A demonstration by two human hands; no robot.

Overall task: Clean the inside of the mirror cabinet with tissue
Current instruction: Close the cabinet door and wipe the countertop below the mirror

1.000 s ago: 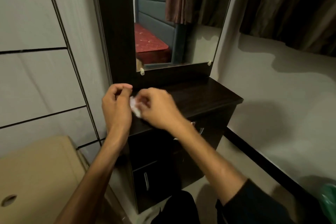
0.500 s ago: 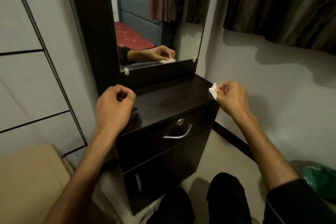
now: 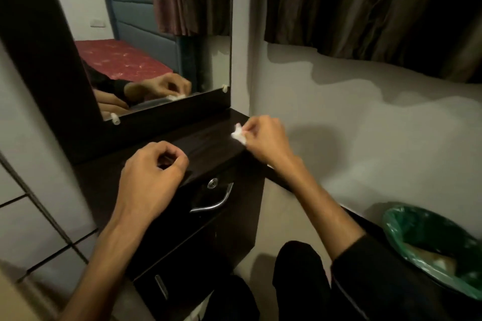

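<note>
Dark cabinet top (image 3: 208, 146) under the mirror (image 3: 156, 34): right hand (image 3: 266, 138) pinches tissue (image 3: 238, 134), left hand (image 3: 154, 172) curled empty

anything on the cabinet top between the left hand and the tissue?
Head view: nothing. Between the left hand and the tissue pinched by the right hand there is only bare dark cabinet top.

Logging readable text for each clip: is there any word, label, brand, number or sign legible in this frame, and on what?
None can be read.
The drawer lock on the dark cabinet: any marking is too small and blurred to read.
The white wall plate reflected in the mirror: no legible text.
The tissue in the right hand and the green-lined bin: no print visible.
</note>
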